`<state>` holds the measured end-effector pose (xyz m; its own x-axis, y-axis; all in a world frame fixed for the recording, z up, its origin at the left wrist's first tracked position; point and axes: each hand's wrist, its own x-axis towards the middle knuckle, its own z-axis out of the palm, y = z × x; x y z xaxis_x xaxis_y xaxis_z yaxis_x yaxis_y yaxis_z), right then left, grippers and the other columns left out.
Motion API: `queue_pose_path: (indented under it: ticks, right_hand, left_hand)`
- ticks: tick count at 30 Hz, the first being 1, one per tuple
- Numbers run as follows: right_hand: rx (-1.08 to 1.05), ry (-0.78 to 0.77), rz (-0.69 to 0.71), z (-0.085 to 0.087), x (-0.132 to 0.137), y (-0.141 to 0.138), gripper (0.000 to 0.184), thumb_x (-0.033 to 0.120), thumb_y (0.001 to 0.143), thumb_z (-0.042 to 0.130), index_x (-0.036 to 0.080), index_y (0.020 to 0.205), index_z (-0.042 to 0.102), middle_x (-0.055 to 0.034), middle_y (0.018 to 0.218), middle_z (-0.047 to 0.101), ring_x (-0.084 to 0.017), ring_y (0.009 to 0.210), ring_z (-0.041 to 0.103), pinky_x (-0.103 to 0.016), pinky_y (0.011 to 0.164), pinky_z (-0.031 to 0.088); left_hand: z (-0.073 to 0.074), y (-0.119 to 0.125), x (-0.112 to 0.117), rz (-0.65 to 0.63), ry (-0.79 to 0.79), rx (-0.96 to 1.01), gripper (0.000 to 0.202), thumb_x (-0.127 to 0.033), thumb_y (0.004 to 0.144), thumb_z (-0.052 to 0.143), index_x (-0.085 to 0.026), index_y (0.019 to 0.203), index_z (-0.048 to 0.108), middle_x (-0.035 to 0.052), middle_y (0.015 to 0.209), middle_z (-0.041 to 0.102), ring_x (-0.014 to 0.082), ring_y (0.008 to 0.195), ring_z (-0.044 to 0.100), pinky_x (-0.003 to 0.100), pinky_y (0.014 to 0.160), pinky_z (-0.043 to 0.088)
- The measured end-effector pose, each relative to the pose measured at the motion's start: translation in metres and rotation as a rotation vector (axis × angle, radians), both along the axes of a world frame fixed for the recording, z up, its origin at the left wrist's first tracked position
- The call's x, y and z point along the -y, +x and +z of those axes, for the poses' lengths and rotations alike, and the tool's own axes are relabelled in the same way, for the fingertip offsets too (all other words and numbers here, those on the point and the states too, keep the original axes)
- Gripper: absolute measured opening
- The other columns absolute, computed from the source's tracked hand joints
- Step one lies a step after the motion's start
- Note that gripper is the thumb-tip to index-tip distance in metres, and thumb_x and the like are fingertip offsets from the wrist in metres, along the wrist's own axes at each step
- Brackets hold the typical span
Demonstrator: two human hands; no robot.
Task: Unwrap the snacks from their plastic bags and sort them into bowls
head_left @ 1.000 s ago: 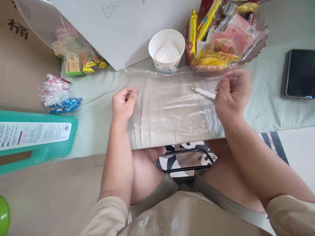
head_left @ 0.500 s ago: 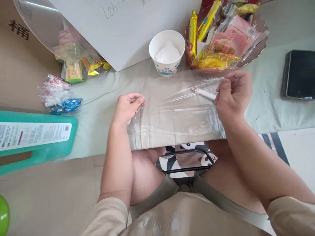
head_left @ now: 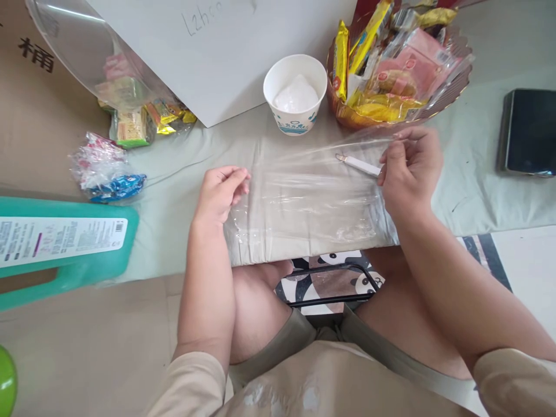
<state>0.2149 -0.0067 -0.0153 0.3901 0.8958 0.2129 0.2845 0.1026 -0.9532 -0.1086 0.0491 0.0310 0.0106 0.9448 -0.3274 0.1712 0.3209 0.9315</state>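
A sheet of clear plastic film (head_left: 304, 202) stretches between my two hands above the cloth-covered table. My left hand (head_left: 220, 191) is closed, thumb against fingers, pinching the film's left edge. On the other side my right hand (head_left: 412, 168) grips the upper right corner in a closed pinch. A slim white tool (head_left: 361, 166) with a brownish tip shows through the film, its end next to my right fingers; whether they touch it I cannot tell. Beyond the film stands a paper cup (head_left: 292, 119) with a white lump (head_left: 297, 94) inside.
A scalloped bowl (head_left: 456, 87) of wrapped snacks stands at the back right, beside a large white box (head_left: 226, 63). A dark phone-like device (head_left: 530, 132) lies far right. To the left are crumpled wrappers (head_left: 115, 186) and a teal jug (head_left: 99, 263). The table's front edge is above my knees.
My left hand has shifted slightly left and down, still pinching the film. The film's folds between my hands have changed shape. My right hand has barely moved.
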Motion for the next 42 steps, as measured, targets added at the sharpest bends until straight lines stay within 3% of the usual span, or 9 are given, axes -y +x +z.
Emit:
queue_pose_path:
  ticks: [3,7,10,20,26,33,36,39,42]
  right_hand:
    - [-0.234,-0.040,-0.098,0.008,0.003,-0.009,0.040,0.058,0.087,0.073,0.028,0.107,0.057,0.0035,0.074,0.056,-0.010,0.045,0.039,-0.029,0.041,0.027]
    - [-0.283,-0.256,0.223,0.013,0.012,-0.018,0.040,0.057,0.078,0.084,0.025,0.092,0.064,0.0000,0.079,0.065,-0.015,0.068,0.062,-0.032,0.061,0.054]
    - [-0.267,-0.303,0.266,0.013,0.016,-0.021,0.037,0.057,0.081,0.082,0.025,0.082,0.063,0.0000,0.076,0.065,-0.016,0.070,0.065,-0.034,0.065,0.059]
    - [-0.228,-0.215,0.045,0.009,0.010,-0.021,0.029,0.056,0.091,0.072,0.028,0.088,0.064,0.0040,0.066,0.060,-0.007,0.037,0.038,-0.025,0.034,0.025]
    - [-0.088,-0.204,-0.017,0.012,0.010,-0.014,0.024,0.050,0.095,0.070,0.027,0.090,0.065,0.0038,0.067,0.062,-0.007,0.038,0.036,-0.025,0.035,0.026]
    - [-0.080,-0.180,-0.041,0.003,0.008,-0.009,0.030,0.056,0.096,0.067,0.026,0.099,0.063,0.0024,0.075,0.060,-0.008,0.045,0.043,-0.026,0.039,0.034]
    - [-0.062,-0.033,-0.091,0.004,0.014,-0.008,0.030,0.053,0.094,0.070,0.029,0.110,0.060,-0.0018,0.094,0.064,-0.014,0.063,0.060,-0.030,0.052,0.048]
    - [0.218,0.340,-0.125,0.012,0.029,-0.011,0.026,0.046,0.095,0.070,0.029,0.113,0.061,-0.0038,0.101,0.061,-0.020,0.086,0.064,-0.039,0.075,0.053]
    - [0.500,0.545,0.236,0.021,0.047,-0.023,0.032,0.052,0.094,0.069,0.027,0.113,0.063,-0.0041,0.092,0.065,-0.023,0.083,0.063,-0.040,0.074,0.051]
  left_hand:
    - [-0.002,0.002,-0.003,0.172,0.138,0.044,0.014,-0.027,0.079,0.069,-0.019,0.068,0.065,-0.0029,0.050,0.057,0.0054,0.037,0.042,0.018,0.035,0.025]
    - [-0.002,0.004,-0.005,0.249,0.107,0.093,0.007,-0.020,0.073,0.066,-0.021,0.070,0.059,-0.0012,0.062,0.066,0.0068,0.045,0.054,0.017,0.037,0.031]
    - [-0.002,0.004,-0.005,0.256,0.081,0.062,0.014,-0.022,0.074,0.069,-0.025,0.078,0.055,-0.0031,0.067,0.069,0.0061,0.039,0.049,0.020,0.034,0.021]
    - [-0.005,0.002,-0.003,0.008,-0.043,-0.020,0.031,-0.049,0.080,0.075,-0.019,0.081,0.067,0.0015,0.054,0.066,0.0066,0.028,0.039,0.025,0.032,0.011]
    - [-0.002,0.002,-0.002,0.133,0.068,-0.052,0.018,-0.031,0.085,0.072,-0.019,0.074,0.066,-0.0038,0.048,0.058,0.0053,0.030,0.038,0.020,0.031,0.018]
    - [-0.002,-0.001,0.005,0.037,0.020,-0.025,0.017,-0.024,0.084,0.077,-0.020,0.074,0.064,-0.0023,0.057,0.063,0.0078,0.042,0.054,0.019,0.038,0.035]
    - [-0.006,-0.001,0.004,0.117,0.091,-0.006,0.018,-0.031,0.088,0.077,-0.022,0.079,0.064,-0.0045,0.057,0.061,0.0073,0.040,0.053,0.018,0.036,0.033]
    - [-0.009,-0.001,0.002,0.157,0.148,0.005,0.024,-0.038,0.088,0.078,-0.023,0.077,0.062,-0.0054,0.057,0.061,0.0065,0.039,0.052,0.019,0.034,0.030]
    - [-0.012,-0.001,0.000,0.163,0.147,-0.022,0.027,-0.038,0.086,0.079,-0.023,0.076,0.060,-0.0059,0.056,0.059,0.0062,0.037,0.049,0.020,0.033,0.025]
